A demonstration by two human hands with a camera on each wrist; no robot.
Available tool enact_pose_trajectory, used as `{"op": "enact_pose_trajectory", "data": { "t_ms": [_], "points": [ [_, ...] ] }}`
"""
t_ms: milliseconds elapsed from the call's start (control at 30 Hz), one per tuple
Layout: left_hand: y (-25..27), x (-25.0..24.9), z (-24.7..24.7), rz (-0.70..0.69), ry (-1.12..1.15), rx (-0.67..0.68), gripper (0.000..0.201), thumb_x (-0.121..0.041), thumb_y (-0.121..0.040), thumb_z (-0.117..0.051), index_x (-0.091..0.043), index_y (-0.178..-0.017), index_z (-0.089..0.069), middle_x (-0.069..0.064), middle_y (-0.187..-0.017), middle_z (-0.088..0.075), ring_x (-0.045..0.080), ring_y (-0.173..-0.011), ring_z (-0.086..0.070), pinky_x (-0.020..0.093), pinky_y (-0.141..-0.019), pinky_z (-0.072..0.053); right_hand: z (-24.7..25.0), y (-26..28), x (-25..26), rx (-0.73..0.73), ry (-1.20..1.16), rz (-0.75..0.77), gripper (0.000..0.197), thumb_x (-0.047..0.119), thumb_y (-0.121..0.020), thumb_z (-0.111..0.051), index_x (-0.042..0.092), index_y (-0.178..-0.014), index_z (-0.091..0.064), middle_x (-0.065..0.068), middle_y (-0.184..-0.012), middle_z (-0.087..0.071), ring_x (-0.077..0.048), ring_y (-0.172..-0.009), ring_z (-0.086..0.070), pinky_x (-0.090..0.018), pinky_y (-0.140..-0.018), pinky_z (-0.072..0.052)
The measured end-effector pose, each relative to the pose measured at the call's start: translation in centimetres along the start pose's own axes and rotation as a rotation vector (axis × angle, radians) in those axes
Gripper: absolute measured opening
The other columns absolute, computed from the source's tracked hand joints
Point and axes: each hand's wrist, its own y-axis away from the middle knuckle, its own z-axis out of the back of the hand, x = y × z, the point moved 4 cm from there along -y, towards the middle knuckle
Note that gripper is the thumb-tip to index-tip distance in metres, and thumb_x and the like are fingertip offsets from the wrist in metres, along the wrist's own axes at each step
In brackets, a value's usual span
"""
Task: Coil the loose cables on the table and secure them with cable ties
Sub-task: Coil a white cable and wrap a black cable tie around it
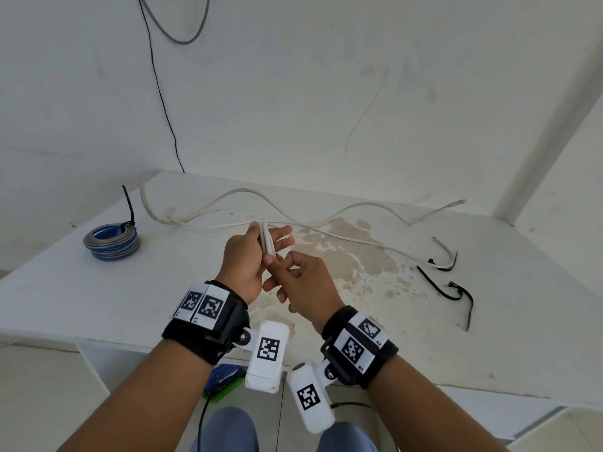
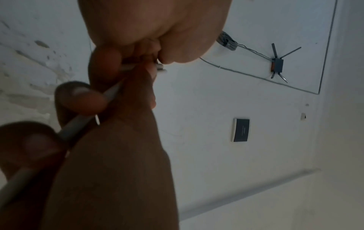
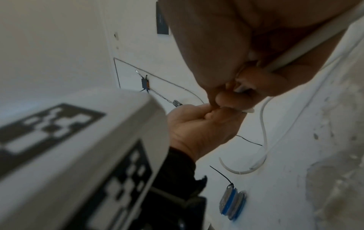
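A long white cable (image 1: 359, 206) snakes across the white table (image 1: 98, 298). Its folded end (image 1: 265, 241) stands upright in my left hand (image 1: 267, 238), held between thumb and fingers above the table's middle. My right hand (image 1: 277, 265) pinches the same cable just below. In the left wrist view my fingers (image 2: 78, 99) curl round the cable (image 2: 74, 127). The right wrist view shows the cable (image 3: 263, 124) hanging from both hands. A blue and grey coil (image 1: 111, 243) (image 3: 232, 203), bound by a black tie (image 1: 129, 207), lies at the left.
Loose black cable ties (image 1: 450, 290) lie on the right of the table, one (image 1: 440, 265) beside the white cable's far end. A brownish stain (image 1: 355, 252) marks the middle. A thin black wire (image 1: 163, 102) and a grey cable (image 1: 182, 40) hang on the wall behind.
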Motion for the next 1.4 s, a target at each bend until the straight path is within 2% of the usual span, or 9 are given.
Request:
{"op": "enact_pose_trajectory", "data": {
  "t_ms": [233, 400, 467, 633, 800, 1033, 1167, 1267, 1400],
  "points": [
    [0.3, 0.5, -0.6, -0.045, -0.129, 0.019, 0.049, -0.04, -0.105, -0.041, 0.001, -0.11, -0.068, 0.001, -0.105, -0.077, 0.017, -0.095, -0.073, 0.03, -0.072, -0.052, 0.8, -0.6, -1.0, 0.079, 0.078, -0.122, 0.043, 0.05, -0.092, -0.068, 0.008, -0.085, -0.068, 0.001, -0.07, -0.074, -0.009, -0.049, -0.048, -0.018, -0.042, -0.033],
    [0.3, 0.2, -0.5, -0.04, -0.055, 0.0, 0.046, -0.036, -0.105, -0.043, 0.005, -0.116, -0.063, 0.003, -0.101, -0.077, 0.01, -0.06, -0.063, 0.024, -0.059, -0.05, 2.0, -1.4, -0.7, 0.125, 0.129, -0.065, 0.039, 0.05, -0.09, -0.071, 0.012, -0.081, -0.071, 0.005, -0.069, -0.072, -0.007, -0.049, -0.047, -0.013, -0.045, -0.036],
    [0.2, -0.2, -0.4, -0.026, 0.029, 0.007, 0.042, -0.034, -0.105, -0.043, 0.003, -0.111, -0.063, 0.004, -0.094, -0.076, 0.013, -0.058, -0.054, 0.025, -0.057, -0.048, 2.6, -1.6, -0.6, 0.15, 0.181, -0.019, 0.032, 0.046, -0.09, -0.072, 0.017, -0.077, -0.072, 0.008, -0.067, -0.07, -0.005, -0.05, -0.048, -0.011, -0.048, -0.039],
    [-0.3, -0.2, 0.0, 0.053, 0.249, 0.066, 0.047, -0.031, -0.106, -0.043, 0.009, -0.128, -0.054, -0.003, -0.062, -0.057, 0.01, -0.049, -0.043, 0.025, -0.057, -0.043, 4.0, -2.4, -0.4, 0.166, 0.336, 0.092, 0.034, 0.047, -0.087, -0.075, 0.014, -0.078, -0.075, 0.008, -0.064, -0.069, -0.006, -0.05, -0.05, -0.016, -0.059, -0.045],
    [-0.6, -0.6, 0.8, 0.082, 0.267, 0.135, 0.04, -0.031, -0.105, -0.043, 0.003, -0.123, -0.054, -0.007, -0.051, -0.046, 0.008, -0.039, -0.034, 0.021, -0.049, -0.041, 6.2, -3.3, -0.3, 0.18, 0.504, 0.169, 0.025, 0.052, -0.081, -0.078, 0.029, -0.074, -0.075, 0.008, -0.072, -0.074, -0.004, -0.058, -0.059, -0.029, -0.067, -0.054],
    [-0.1, -0.1, 1.2, 0.136, -0.044, 0.206, 0.037, -0.033, -0.101, -0.049, -0.002, -0.09, -0.064, -0.007, -0.046, -0.029, 0.008, -0.039, -0.023, 0.021, -0.046, -0.034, 7.5, -4.0, 0.8, 0.081, 0.808, 0.244, 0.038, 0.072, -0.066, -0.077, 0.036, -0.077, -0.074, 0.019, -0.076, -0.07, -0.002, -0.078, -0.065, -0.031, -0.074, -0.055],
    [0.1, -0.2, 1.7, 0.153, -0.259, 0.218, 0.041, -0.033, -0.1, -0.051, -0.002, -0.083, -0.07, -0.005, -0.049, -0.024, 0.01, -0.042, -0.022, 0.023, -0.046, -0.034, 7.1, -4.4, 1.5, 0.123, 0.985, 0.31, 0.03, 0.067, -0.075, -0.073, 0.038, -0.085, -0.073, 0.026, -0.072, -0.061, 0.003, -0.072, -0.056, -0.025, -0.065, -0.042],
    [0.3, -0.2, 2.1, 0.171, -0.366, 0.228, 0.041, -0.033, -0.099, -0.051, 0.0, -0.082, -0.069, -0.004, -0.05, -0.024, 0.011, -0.041, -0.023, 0.024, -0.044, -0.033, 6.8, -4.4, 2.2, 0.158, 1.139, 0.38, 0.021, 0.058, -0.086, -0.068, 0.039, -0.093, -0.073, 0.024, -0.082, -0.065, 0.002, -0.072, -0.049, -0.025, -0.067, -0.036],
    [0.6, -0.1, 2.3, 0.189, -0.472, 0.238, 0.042, -0.034, -0.098, -0.053, 0.001, -0.082, -0.068, -0.004, -0.049, -0.026, 0.011, -0.042, -0.023, 0.024, -0.044, -0.031, 6.9, -4.6, 2.6, 0.172, 0.842, 0.298, 0.019, 0.043, -0.074, -0.087, 0.029, -0.082, -0.077, 0.014, -0.08, -0.074, -0.003, -0.075, -0.067, -0.025, -0.074, -0.054]
  ]
}}
